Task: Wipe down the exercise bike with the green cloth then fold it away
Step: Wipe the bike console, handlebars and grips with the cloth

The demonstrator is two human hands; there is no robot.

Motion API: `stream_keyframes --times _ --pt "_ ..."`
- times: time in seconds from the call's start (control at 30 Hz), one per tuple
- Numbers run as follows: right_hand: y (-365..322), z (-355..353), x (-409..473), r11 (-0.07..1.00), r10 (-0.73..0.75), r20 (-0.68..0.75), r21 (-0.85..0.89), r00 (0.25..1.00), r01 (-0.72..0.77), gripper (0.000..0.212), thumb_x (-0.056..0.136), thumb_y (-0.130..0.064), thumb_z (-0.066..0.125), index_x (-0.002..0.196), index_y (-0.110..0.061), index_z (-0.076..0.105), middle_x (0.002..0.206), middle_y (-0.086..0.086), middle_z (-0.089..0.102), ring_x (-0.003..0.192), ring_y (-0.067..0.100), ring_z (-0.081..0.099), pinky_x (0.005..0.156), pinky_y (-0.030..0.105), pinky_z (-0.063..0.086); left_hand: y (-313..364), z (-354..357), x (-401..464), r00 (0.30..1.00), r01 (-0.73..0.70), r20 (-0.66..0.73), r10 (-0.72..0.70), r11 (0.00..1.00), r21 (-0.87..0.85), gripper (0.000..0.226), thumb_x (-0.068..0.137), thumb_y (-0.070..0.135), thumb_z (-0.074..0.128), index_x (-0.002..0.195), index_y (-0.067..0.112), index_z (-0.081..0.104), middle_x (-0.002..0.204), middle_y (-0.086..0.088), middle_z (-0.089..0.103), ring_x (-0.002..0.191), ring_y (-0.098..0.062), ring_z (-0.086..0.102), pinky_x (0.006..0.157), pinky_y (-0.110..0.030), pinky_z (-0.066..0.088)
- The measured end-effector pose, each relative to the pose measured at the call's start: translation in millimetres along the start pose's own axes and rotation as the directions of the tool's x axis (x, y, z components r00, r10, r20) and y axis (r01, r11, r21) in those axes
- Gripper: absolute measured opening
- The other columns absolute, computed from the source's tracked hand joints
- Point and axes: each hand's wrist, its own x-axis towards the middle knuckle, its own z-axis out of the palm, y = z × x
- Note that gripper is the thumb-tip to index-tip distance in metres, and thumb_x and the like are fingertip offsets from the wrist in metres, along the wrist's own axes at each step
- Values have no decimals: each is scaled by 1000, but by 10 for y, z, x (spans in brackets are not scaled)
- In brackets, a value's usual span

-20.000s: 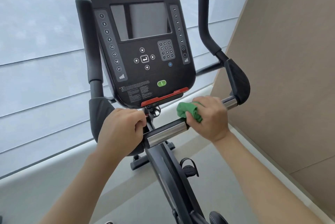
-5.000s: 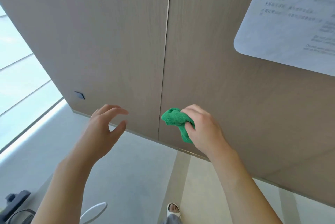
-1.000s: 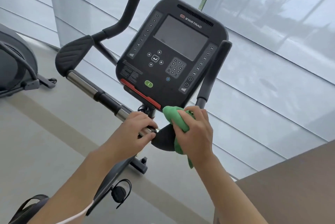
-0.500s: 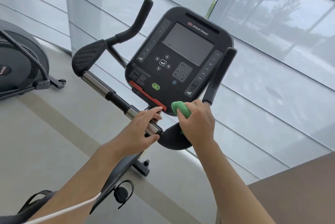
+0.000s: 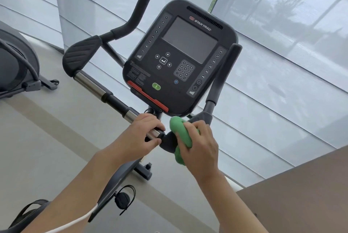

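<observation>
A: Nearest the camera, what do the two forearms lead to?

B: The left hand [image 5: 144,134] grips the chrome handlebar [image 5: 90,86], fingers curled over the top and thumb beneath, at the end where the bar meets the black elbow pad [image 5: 168,143]. The right hand [image 5: 200,143] holds the bunched green cloth [image 5: 178,134], fingers curled over it and pressing it against that pad; part of the cloth hangs below the palm.

A: And below the hands?

B: The dark frame of the exercise bike [image 5: 120,174] slopes toward the floor, with a strapped pedal [image 5: 123,198] beside it. A white cable [image 5: 75,220] crosses the left forearm. A brown panel [image 5: 301,195] fills the lower right corner.

A: What stands just beyond the cloth?

B: The Star Trac console [image 5: 180,57], tilted, with a dark screen, a number keypad, a green button [image 5: 156,86] and a red strip along its lower edge. Upright black grips rise on each side; the second elbow pad [image 5: 81,51] sits at the far left end of the bar.

A: Farther still?

B: Another machine [image 5: 15,66] stands at the left edge on the pale floor, and translucent window blinds [image 5: 282,53] span the background.
</observation>
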Motion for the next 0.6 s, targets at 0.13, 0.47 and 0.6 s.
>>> stream_keyframes --times 0.13,0.47,0.6 --pt "177 8 522 990 133 -7 -46 991 -133 19 94 -38 72 106 -23 72 95 -6 54 86 20 56 64 29 46 12 23 -1 999 41 -1 -41 999 1 29 88 23 76 113 32 66 114 22 58 127 -9 44 106 -23 37" --pt "179 106 966 971 211 140 -145 967 -190 19 95 -42 64 95 -25 73 87 -7 54 86 20 53 68 31 39 83 14 -15 996 86 -2 -86 996 -12 28 88 22 76 113 30 66 113 21 58 127 -6 42 108 -32 42" --pt "-122 -50 510 992 125 186 -34 975 -120 13 93 -38 67 100 -30 74 89 -10 53 87 16 52 66 30 41 29 3 -77 995 87 -42 -86 996 28 38 88 33 77 124 29 63 134 18 56 141 -4 38 115 -41 42"
